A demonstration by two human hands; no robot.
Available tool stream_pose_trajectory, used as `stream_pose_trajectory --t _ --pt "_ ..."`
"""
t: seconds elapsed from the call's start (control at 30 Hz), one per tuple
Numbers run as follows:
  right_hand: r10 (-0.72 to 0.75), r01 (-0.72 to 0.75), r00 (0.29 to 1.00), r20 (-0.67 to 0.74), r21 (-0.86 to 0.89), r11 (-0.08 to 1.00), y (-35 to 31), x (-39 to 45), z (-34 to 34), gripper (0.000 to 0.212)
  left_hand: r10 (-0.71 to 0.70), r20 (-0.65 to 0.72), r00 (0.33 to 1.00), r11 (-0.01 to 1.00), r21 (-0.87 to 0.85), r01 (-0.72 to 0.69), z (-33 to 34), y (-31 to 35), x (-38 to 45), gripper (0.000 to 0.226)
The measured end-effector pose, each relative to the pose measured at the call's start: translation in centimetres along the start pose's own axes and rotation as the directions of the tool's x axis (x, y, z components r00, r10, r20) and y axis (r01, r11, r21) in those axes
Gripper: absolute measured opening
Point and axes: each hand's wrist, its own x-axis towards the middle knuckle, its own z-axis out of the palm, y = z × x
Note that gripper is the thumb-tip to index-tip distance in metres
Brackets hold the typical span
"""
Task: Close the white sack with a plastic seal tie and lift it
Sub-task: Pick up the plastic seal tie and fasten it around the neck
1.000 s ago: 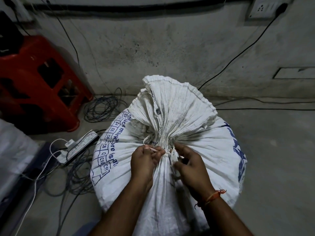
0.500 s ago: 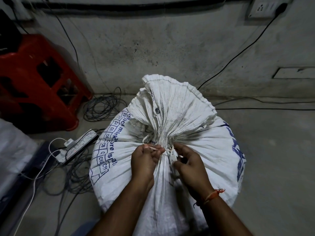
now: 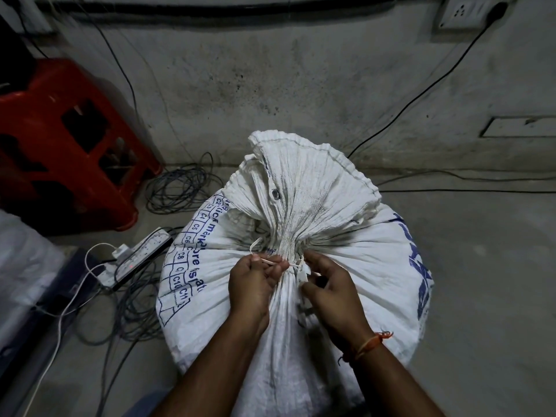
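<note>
A full white woven sack (image 3: 367,266) with blue print stands on the floor, its mouth gathered into a pleated neck that fans out above. A thin white plastic seal tie (image 3: 293,265) circles that neck. My left hand (image 3: 252,284) pinches the tie's strap end just left of the neck. My right hand (image 3: 328,284) holds the tie's white tag and lock against the neck's right side. The far side of the tie's loop is hidden behind the gathered cloth.
A red plastic stool (image 3: 63,145) stands at the left against the grey wall. A coil of dark cable (image 3: 180,188) and a white power strip (image 3: 135,254) with loose wires lie left of the sack. Black cables run along the floor at the right.
Both hands stay at the sack's neck with hardly any movement. The view has shifted only slightly.
</note>
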Motion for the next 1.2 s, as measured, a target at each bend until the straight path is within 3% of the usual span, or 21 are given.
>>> stream_pose_trajectory --t 0.1,0.33,0.47,0.67,0.83,1.2 --pt "-0.023 0.023 1.0 0.005 -0.018 1.0 -0.1 -0.1 0.3 0.061 -0.014 0.01 1.0 1.0 0.004 0.013 0.1 0.0 -0.1 0.037" --pt "-0.01 0.012 1.0 -0.025 0.081 0.997 -0.3 -0.1 1.2 0.03 -0.074 0.011 0.997 0.997 0.001 0.074 0.1 0.3 -0.1 0.038" --pt "0.022 -0.016 0.998 -0.052 0.113 0.994 0.4 0.5 1.3 0.037 -0.111 0.02 0.994 0.994 -0.015 0.112 0.0 0.4 0.0 0.035" --pt "0.028 -0.021 0.998 -0.064 0.098 0.995 1.3 1.2 1.2 0.029 -0.161 0.034 0.986 0.987 -0.019 0.162 -0.2 0.7 0.3 0.025" --pt "0.088 -0.065 0.993 -0.084 0.244 0.968 1.9 1.4 1.7 0.031 -0.163 0.052 0.985 0.986 0.041 0.161 -0.6 0.4 0.9 0.024" --pt "0.192 -0.118 0.967 -0.17 0.369 0.922 1.5 1.1 1.7 0.007 -0.16 0.057 0.986 0.986 0.054 0.157 -0.5 0.3 0.8 0.026"
